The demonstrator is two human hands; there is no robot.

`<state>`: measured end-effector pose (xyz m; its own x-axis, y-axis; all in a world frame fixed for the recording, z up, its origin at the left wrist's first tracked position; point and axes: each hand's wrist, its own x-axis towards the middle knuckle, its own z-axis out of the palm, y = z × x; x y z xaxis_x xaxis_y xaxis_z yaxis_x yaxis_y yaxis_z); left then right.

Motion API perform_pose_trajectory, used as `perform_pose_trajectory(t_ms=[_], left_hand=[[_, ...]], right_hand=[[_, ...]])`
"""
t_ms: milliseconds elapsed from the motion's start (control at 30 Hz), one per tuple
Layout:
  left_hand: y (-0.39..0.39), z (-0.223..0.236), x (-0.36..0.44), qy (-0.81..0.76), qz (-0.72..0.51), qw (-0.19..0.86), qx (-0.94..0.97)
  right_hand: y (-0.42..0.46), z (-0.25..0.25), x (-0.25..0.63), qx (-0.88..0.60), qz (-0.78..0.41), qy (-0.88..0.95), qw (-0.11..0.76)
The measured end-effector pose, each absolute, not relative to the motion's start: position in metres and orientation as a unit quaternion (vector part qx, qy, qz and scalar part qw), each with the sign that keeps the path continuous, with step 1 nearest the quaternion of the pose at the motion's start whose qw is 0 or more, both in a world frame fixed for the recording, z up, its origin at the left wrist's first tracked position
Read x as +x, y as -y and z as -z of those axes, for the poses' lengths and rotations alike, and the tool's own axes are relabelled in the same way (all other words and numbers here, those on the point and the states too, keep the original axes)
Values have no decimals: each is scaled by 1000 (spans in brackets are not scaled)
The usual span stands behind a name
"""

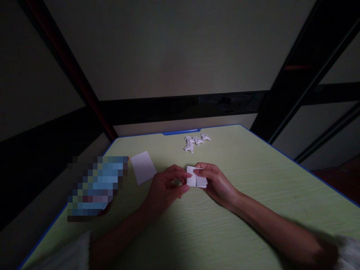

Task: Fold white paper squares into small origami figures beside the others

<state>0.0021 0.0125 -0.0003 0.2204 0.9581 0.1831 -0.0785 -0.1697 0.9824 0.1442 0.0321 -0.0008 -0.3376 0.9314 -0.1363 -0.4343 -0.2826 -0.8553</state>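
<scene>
A small square of folded white paper [192, 181], with crease lines and a slit at its lower middle, is held above the table between both hands. My right hand [218, 183] grips its right side, the thumb lying across the top face and the fingers behind. On the left edge, my left hand [165, 185] pinches the paper with its fingertips, and its other fingers are curled. Beyond the hands lie several small folded paper figures [198, 140], grouped close together. A flat stack or sheet of white paper [143, 167] rests left of my left hand.
The pale green table [270, 180] has a blue edge and a blue handle [181, 132] at its far side. A pixelated bluish object [101, 187] lies at the left. Behind the table stands a light panel [180, 48] with a dark band.
</scene>
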Motion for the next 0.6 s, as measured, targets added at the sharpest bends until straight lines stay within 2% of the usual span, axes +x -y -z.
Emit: perform_pose_trajectory(t_ms=[233,600], left_hand=[[-14,3,0,-373,-509,520,576],[-16,5,4,-434,-523,452,578]], right_hand=[[-30,6,144,-335,-708,438,442],[-31,14,145,-343,-664,507,429]])
